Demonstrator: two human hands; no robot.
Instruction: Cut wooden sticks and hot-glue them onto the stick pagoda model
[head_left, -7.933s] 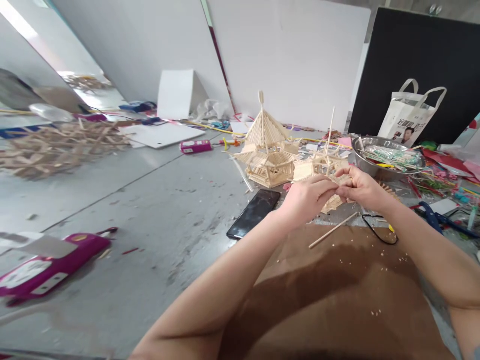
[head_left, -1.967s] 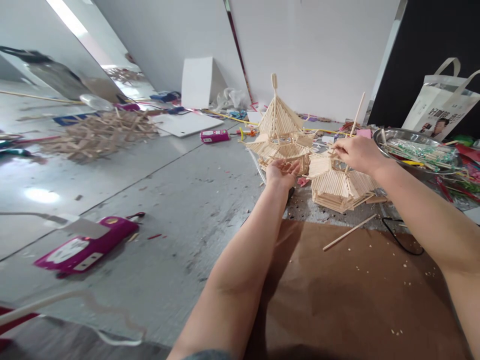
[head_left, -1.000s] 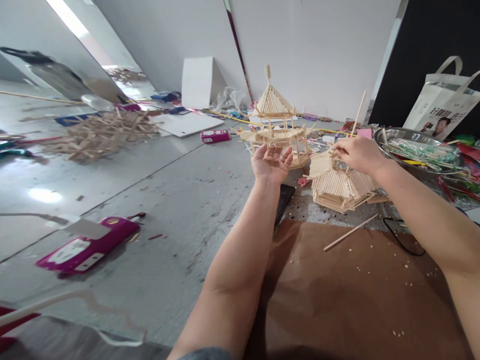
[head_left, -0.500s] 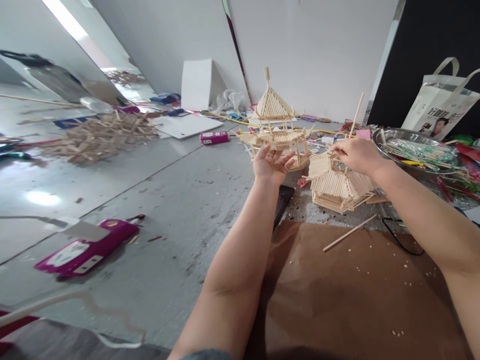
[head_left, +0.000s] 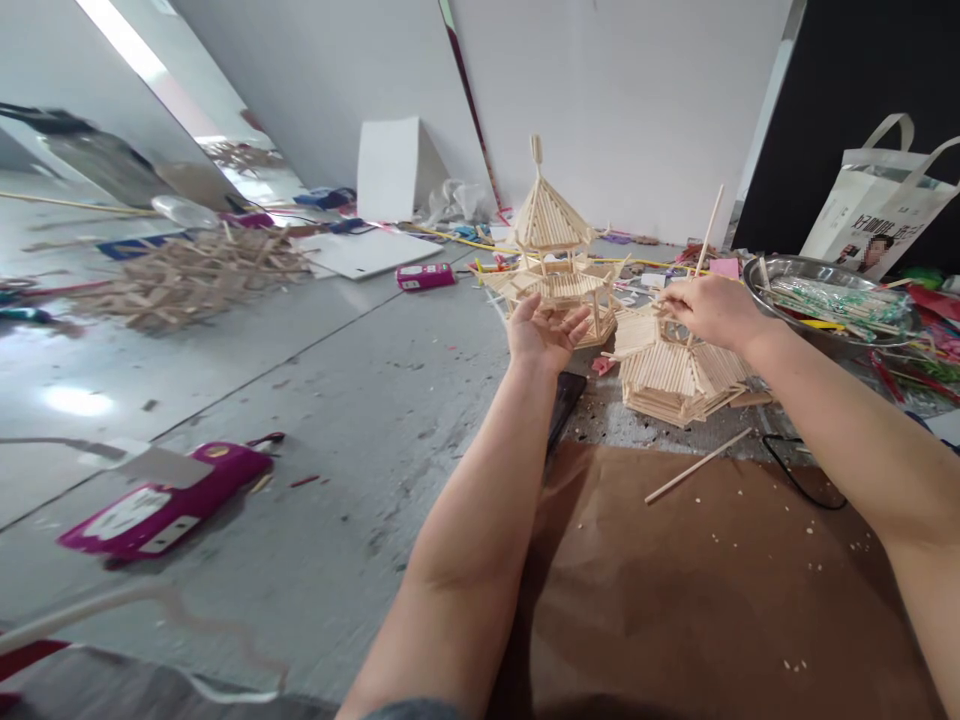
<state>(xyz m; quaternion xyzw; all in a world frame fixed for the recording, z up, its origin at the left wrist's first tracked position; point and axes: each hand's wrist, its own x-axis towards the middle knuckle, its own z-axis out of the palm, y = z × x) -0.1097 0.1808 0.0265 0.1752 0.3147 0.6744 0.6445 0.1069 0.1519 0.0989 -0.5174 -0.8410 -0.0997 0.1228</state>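
Observation:
My left hand [head_left: 546, 335] is open, palm up and fingers apart, in front of the tall stick pagoda [head_left: 551, 215] with its pointed roof. To the right sits a low six-sided stick roof [head_left: 660, 370]. Over its top my right hand [head_left: 709, 308] is closed, thumb and fingers together at the upper opening. A thin stick [head_left: 709, 232] rises behind that hand; whether the fingers grip it, or something smaller, is hidden. Another loose stick [head_left: 697, 466] lies at the edge of the brown sheet [head_left: 720, 590].
A metal bowl [head_left: 832, 300] of sticks and a white bag [head_left: 877, 205] stand at the right. Magenta power strips [head_left: 172, 500] and a wood-stick pile [head_left: 202, 275] lie left. A dark phone [head_left: 568, 405] rests beside my left forearm.
The view has shifted very slightly, so the left-side objects sit a little further left. Both hands hold nearly the same places, and the left fingers have curled slightly.

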